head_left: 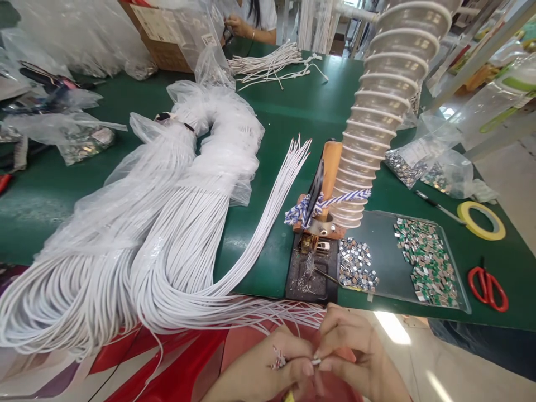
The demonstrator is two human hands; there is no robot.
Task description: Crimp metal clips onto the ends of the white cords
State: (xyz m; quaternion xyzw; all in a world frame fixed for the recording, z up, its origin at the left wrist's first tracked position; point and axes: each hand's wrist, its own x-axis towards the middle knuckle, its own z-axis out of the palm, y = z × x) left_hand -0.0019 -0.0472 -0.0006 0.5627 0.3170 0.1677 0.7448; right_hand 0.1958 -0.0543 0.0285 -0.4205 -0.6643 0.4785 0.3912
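Near the bottom centre, my left hand and my right hand meet fingertip to fingertip. Both pinch a small white cable end between thumbs and index fingers. More thin cable tips poke out beside my left palm. Just beyond my hands, a bundle of white cables curves over the table edge. A soldering stand with a wooden handle stands ahead of my hands. To its right lies a clear tray holding small metal connectors and green circuit pieces.
A ribbed clear hose rises above the stand. Large wrapped cable bundles cover the left side. Red scissors, yellow tape and a pen lie right. Across the table, a person's hand shows.
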